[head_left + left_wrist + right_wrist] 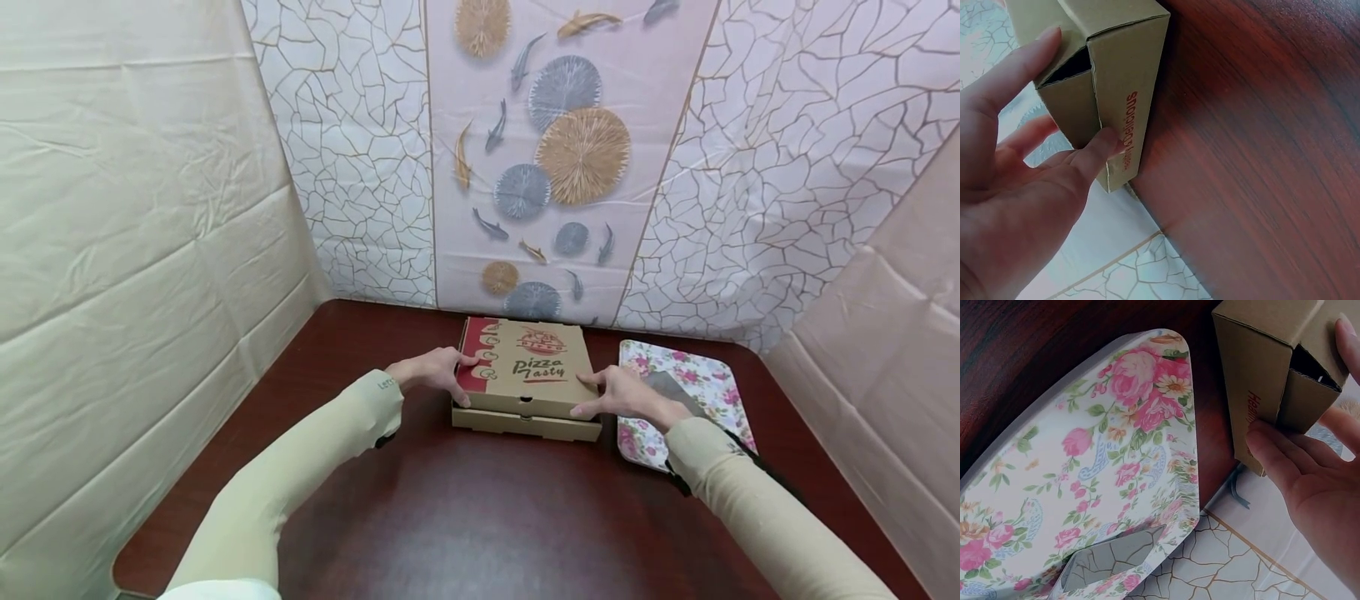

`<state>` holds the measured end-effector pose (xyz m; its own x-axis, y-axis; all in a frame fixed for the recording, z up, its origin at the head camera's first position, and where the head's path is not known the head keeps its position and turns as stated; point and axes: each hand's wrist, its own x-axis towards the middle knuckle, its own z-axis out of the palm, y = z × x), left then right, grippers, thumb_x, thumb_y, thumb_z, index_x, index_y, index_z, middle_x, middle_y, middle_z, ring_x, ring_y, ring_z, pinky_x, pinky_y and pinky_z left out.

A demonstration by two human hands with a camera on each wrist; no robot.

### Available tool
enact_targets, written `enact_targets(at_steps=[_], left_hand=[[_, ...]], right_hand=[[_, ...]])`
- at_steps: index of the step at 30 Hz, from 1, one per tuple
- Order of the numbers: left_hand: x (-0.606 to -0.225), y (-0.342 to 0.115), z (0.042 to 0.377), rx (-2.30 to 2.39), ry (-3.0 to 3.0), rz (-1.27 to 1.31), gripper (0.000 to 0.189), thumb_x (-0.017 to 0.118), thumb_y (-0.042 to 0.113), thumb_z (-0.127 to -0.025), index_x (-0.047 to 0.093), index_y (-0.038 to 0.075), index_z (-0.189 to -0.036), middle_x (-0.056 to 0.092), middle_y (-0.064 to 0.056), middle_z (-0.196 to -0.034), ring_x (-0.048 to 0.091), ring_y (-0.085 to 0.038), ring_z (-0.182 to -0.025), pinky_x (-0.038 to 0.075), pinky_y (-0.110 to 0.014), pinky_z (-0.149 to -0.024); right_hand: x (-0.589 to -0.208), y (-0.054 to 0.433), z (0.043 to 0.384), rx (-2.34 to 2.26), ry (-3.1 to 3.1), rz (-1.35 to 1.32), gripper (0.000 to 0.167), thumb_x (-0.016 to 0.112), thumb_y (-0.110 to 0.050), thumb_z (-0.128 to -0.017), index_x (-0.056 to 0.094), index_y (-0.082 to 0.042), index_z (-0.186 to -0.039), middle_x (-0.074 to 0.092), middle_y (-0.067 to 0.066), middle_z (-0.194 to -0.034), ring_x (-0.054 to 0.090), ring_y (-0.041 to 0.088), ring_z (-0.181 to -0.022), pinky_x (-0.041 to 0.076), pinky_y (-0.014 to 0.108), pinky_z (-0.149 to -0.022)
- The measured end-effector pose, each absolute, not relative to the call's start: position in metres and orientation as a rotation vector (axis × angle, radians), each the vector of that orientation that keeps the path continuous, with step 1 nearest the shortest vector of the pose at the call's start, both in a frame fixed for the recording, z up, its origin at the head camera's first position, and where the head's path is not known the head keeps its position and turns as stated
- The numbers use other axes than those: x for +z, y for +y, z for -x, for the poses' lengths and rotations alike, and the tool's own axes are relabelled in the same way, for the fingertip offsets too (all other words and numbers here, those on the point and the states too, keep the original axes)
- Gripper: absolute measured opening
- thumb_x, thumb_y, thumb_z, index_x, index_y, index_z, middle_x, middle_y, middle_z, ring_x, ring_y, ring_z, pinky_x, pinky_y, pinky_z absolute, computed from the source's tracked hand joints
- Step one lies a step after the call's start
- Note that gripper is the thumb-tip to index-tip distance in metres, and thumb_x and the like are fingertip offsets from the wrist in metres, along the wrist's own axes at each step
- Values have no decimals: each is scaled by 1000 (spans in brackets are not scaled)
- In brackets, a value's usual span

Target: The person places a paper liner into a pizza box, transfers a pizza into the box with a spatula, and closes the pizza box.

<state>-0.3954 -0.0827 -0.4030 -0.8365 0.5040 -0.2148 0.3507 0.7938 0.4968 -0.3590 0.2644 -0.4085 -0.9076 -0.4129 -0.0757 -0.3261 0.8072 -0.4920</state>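
A cardboard pizza box (543, 367) with a red strip and "Pizza Tasty" print lies at the far side of the table. Its upper part sits slightly raised over the lower part (517, 422), and dark gaps show at the front corners in both wrist views. My left hand (435, 371) grips the left side, thumb at the front corner; the left wrist view shows its fingers (1100, 150) along the side wall. On the right side, my right hand (622, 393) holds the box likewise, with fingers (1272, 447) against the printed wall.
To the right lies a floral tray (637, 446), bearing a flat shiny metal blade (1110, 559); its handle is partly hidden by the right arm. Behind the dark wooden table (480, 517) hangs a patterned cloth (375, 167), with pale cloth walls at both sides.
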Motion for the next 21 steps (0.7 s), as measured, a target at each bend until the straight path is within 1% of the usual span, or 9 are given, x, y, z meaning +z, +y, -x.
enact_targets(at_steps=[2,4,5,6,7,9,15,18,21], left_hand=[[-405,-83,394,640,2647,-638,90,86,28,-71,40,15,-147,47,-12,-147,48,-18,-121,40,-36,-105],[-406,-83,393,637,2653,-625,91,87,28,-69,41,15,-146,47,-11,-148,48,-18,-124,40,-36,-105],[-407,-83,392,641,2650,-622,91,87,28,-70,41,15,-146,46,-11,-148,48,-18,-124,40,-36,-104],[-408,-83,392,646,2648,-620,91,87,28,-69,41,14,-146,46,-11,-148,48,-19,-124,40,-36,-104],[-408,-83,391,647,2646,-623,91,87,28,-69,41,14,-146,45,-11,-149,48,-18,-124,41,-35,-104],[-407,-83,390,625,2649,-635,92,87,29,-69,41,13,-146,45,-11,-149,49,-17,-122,42,-34,-102],[-403,-80,393,541,2658,-656,91,86,31,-70,40,15,-146,57,-14,-136,52,-15,-108,43,-30,-96],[-400,-78,394,504,2656,-661,89,86,31,-71,40,16,-146,56,-12,-138,52,-17,-113,43,-31,-99],[-399,-76,395,484,2656,-656,87,85,32,-72,42,16,-145,48,-8,-147,48,-16,-127,41,-34,-106]], right_hand=[[-409,263,359,-696,2830,584,80,81,-41,-74,50,-3,-137,65,11,-72,19,11,-50,33,25,-52],[-408,261,358,-659,2852,611,78,81,-41,-74,52,-2,-135,71,22,-100,44,17,-53,46,30,-60],[-408,260,357,-649,2860,617,77,81,-41,-74,53,-2,-134,67,23,-116,57,23,-64,51,33,-69],[-408,259,356,-640,2866,624,77,81,-41,-74,54,-2,-134,60,22,-128,65,30,-83,53,38,-78],[-407,259,356,-628,2870,629,77,81,-42,-74,54,-1,-134,58,20,-131,65,35,-102,53,42,-86],[-407,259,354,-614,2874,651,77,81,-42,-74,54,0,-133,54,18,-137,53,39,-123,49,47,-94],[-409,260,355,-613,2879,653,78,82,-42,-73,54,0,-133,53,18,-137,52,39,-124,49,47,-95],[-410,262,356,-623,2878,642,79,82,-42,-72,54,-1,-133,53,18,-137,52,38,-124,49,47,-95],[-411,264,356,-627,2878,636,80,82,-43,-72,53,-1,-133,52,18,-136,53,37,-123,49,47,-96]])
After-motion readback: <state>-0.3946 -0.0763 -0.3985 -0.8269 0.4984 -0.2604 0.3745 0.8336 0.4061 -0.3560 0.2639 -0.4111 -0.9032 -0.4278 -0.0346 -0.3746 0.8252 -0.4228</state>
